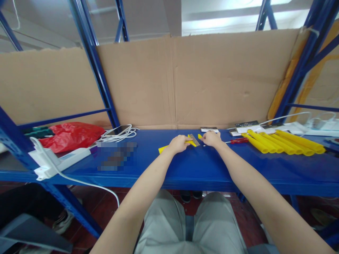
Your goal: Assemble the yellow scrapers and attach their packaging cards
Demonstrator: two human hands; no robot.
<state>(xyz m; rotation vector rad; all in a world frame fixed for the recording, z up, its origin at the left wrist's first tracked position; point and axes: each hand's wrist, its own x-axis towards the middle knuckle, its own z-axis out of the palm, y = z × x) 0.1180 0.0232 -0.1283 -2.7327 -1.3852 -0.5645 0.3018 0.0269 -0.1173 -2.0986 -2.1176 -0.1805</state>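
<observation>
My left hand (179, 144) is closed round a yellow scraper-like tool (191, 142) with a flat grey metal blade (195, 139) at its front. A yellow end (162, 149) shows behind that wrist; whether it belongs to the same tool is hidden. Just to the right, my right hand (211, 138) is pinched on a small yellow piece (200, 137), close to the blade but apart from it. Small shiny metal bits (204, 145) lie by the right fingertips. Right of this hand lies a screwdriver (238, 140) with a red handle.
Several yellow tubes (284, 143) lie in a row on the blue shelf (193, 169). Small black-and-white packets (247, 126) sit behind them. On the left are a red plastic bag (72, 135), coiled white cable (120, 134) and a white power strip (63, 160). Cardboard (212, 81) walls the back.
</observation>
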